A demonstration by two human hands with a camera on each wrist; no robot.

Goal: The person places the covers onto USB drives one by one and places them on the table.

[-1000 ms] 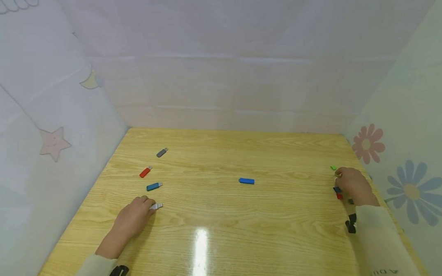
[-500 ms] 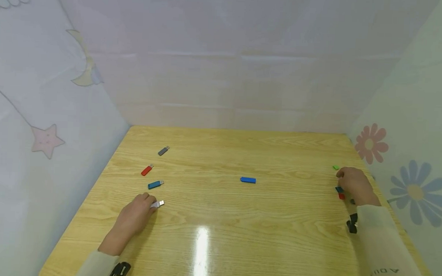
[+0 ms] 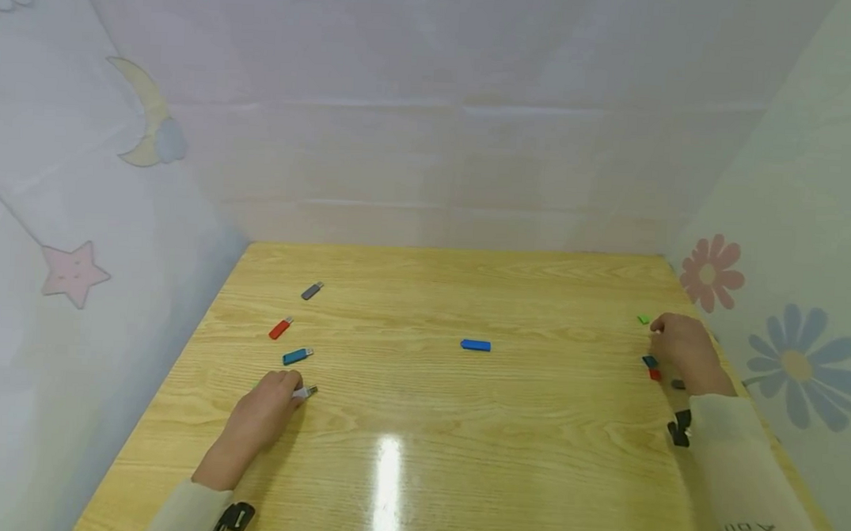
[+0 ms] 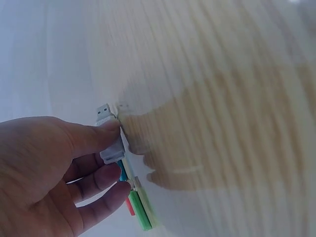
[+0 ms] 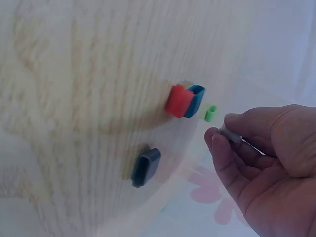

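left hand [image 4: 44, 168] pinches a white usb stick [image 4: 113, 148] by its body, between the thumb and bent fingers, at the left part of the bench [image 3: 518, 428]. the metal plug [image 4: 102, 111] points out beyond the thumb, free of skin. right hand [image 3: 687, 352], at the right part, grips between thumb and fingertips a small whitish piece [image 5: 231, 135], probably a cap; to which side its opening faces, one cannot tell.

for this hold to be good, the left pinch should probably sit only on the broad body, firm but without squeezing, so that the plug is not covered. a green stick [image 4: 140, 210] is just beside the lower fingertips, so these fingers should take care not to push it; whether they touch it is not clear. the teal stick [image 3: 295, 357] and the red stick [image 3: 279, 330] lie a little farther forward.

on the right, the piece is tiny and could slip or turn, therefore an even pressure from two sides seems better than one strong squeeze. the green cap [image 3: 643, 319], the teal cap [image 3: 649, 361], the red cap [image 3: 654, 375] and the dark grey cap [image 5: 147, 167] lie near this hand, so it should better rise above them than sweep across.
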